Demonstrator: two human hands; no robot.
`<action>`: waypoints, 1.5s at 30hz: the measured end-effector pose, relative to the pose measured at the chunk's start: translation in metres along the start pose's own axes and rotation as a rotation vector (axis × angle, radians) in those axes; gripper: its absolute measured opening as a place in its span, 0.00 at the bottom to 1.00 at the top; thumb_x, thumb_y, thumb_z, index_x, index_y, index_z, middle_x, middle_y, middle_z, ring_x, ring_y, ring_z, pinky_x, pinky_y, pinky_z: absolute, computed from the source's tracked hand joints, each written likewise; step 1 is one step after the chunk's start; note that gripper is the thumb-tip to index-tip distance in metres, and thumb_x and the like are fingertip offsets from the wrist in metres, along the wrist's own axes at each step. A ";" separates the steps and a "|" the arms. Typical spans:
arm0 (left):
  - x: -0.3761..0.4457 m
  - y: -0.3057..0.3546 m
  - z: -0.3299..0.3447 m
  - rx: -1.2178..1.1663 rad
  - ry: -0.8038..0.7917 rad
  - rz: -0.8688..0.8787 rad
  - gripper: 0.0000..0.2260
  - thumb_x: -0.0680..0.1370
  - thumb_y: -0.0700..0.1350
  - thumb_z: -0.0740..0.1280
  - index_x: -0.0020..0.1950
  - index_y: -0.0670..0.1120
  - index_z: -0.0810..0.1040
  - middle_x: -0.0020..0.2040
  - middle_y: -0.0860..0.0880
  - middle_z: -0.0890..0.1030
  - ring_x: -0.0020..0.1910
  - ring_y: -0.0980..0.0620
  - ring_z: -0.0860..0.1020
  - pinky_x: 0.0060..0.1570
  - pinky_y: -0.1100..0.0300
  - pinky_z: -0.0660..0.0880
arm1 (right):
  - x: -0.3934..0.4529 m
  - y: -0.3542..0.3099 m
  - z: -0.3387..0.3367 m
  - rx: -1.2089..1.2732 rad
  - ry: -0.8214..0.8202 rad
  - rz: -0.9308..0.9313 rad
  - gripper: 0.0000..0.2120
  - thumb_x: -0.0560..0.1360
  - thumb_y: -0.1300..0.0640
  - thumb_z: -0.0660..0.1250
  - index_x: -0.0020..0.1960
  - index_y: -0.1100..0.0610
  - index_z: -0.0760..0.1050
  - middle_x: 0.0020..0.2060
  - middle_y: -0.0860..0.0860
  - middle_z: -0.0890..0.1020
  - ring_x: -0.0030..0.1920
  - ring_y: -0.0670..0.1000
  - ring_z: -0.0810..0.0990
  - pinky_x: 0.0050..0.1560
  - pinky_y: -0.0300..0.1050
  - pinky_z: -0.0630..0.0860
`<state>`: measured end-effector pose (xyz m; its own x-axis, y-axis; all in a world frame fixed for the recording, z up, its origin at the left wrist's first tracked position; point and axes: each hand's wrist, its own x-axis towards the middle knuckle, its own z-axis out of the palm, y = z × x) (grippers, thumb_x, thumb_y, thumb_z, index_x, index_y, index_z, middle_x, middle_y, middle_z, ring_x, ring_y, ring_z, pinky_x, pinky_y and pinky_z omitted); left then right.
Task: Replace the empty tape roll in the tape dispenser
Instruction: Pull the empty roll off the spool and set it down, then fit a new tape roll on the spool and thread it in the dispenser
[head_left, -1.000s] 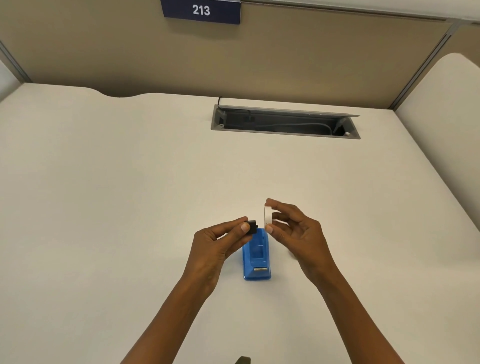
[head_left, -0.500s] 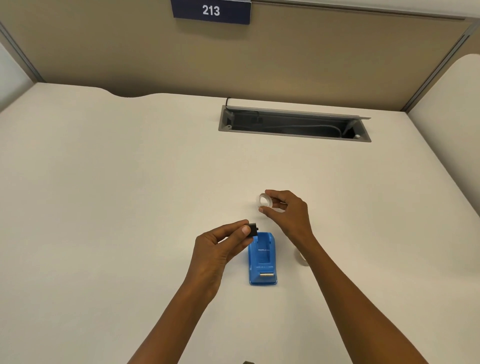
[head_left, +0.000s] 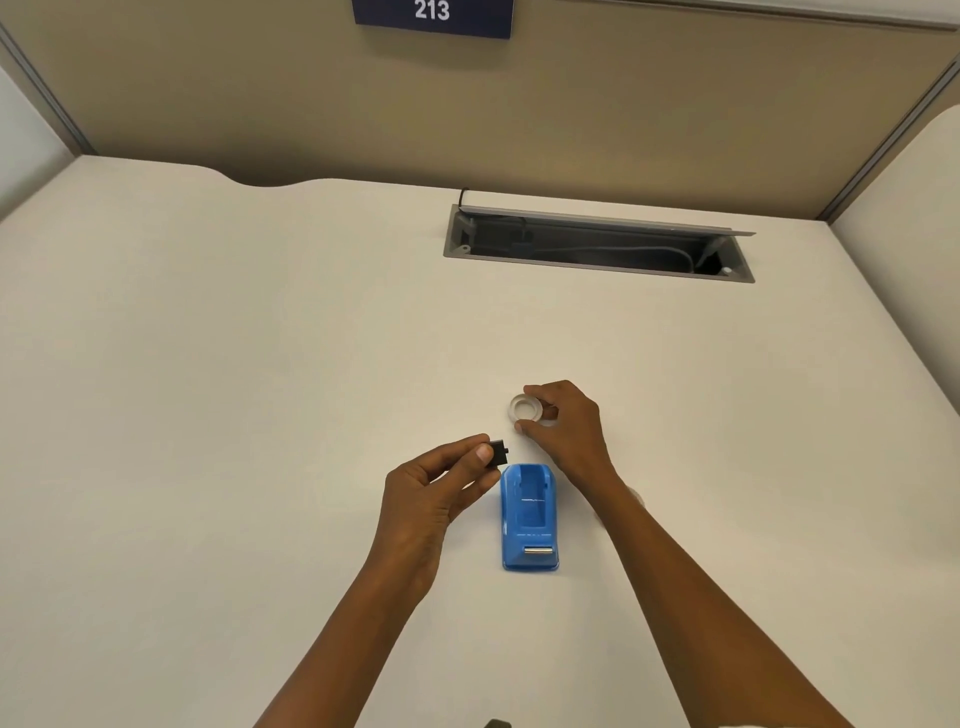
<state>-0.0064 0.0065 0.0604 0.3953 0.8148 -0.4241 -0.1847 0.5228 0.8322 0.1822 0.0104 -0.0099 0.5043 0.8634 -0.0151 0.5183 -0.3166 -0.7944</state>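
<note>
Pale cream desk, smooth and matte, nearly bare. Along the far edge, a shallow curved notch to the left. Set into the top toward the back right, a long grey cable slot with its flap raised, dark inside, a cable lying within. Behind the desk, a tan partition wall, framed by grey metal posts at both corners. High on that wall, a dark blue sign reading 213. To the right, a second cream panel with a rounded top.

Near the front centre, resting flat on the desk, a blue tape dispenser, cradle open and empty, metal cutter at the near end. Just left of its far end, left hand, thumb and fingers pinching a small black spool above the desk. Just beyond the dispenser, right hand, fingers curled loosely around a pale tape ring lying flat on the desk; grip or mere touch, cannot tell. Beneath the right forearm, a faint pale round shape, mostly hidden.
</note>
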 end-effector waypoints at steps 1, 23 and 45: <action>0.000 0.000 0.000 0.003 -0.001 0.002 0.07 0.70 0.40 0.71 0.46 0.46 0.83 0.44 0.49 0.86 0.45 0.50 0.84 0.46 0.62 0.80 | 0.000 0.000 0.000 -0.005 -0.002 -0.001 0.21 0.67 0.62 0.75 0.58 0.60 0.77 0.56 0.58 0.79 0.56 0.55 0.77 0.57 0.43 0.73; -0.005 -0.005 0.005 0.011 -0.064 -0.005 0.09 0.65 0.44 0.71 0.45 0.48 0.83 0.44 0.50 0.86 0.44 0.50 0.84 0.41 0.64 0.79 | -0.091 0.035 -0.070 -0.258 -0.082 0.172 0.24 0.63 0.49 0.77 0.57 0.48 0.76 0.54 0.47 0.70 0.56 0.46 0.65 0.54 0.40 0.66; -0.018 -0.008 0.013 0.121 -0.152 -0.005 0.11 0.68 0.41 0.72 0.50 0.47 0.83 0.45 0.46 0.84 0.45 0.49 0.84 0.48 0.59 0.80 | -0.116 -0.036 -0.088 0.420 -0.109 0.021 0.21 0.66 0.65 0.75 0.55 0.48 0.78 0.55 0.42 0.80 0.53 0.45 0.80 0.48 0.36 0.77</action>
<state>-0.0001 -0.0156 0.0658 0.5285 0.7605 -0.3772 -0.0763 0.4851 0.8711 0.1653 -0.1125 0.0740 0.4244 0.9019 -0.0798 0.1716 -0.1667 -0.9710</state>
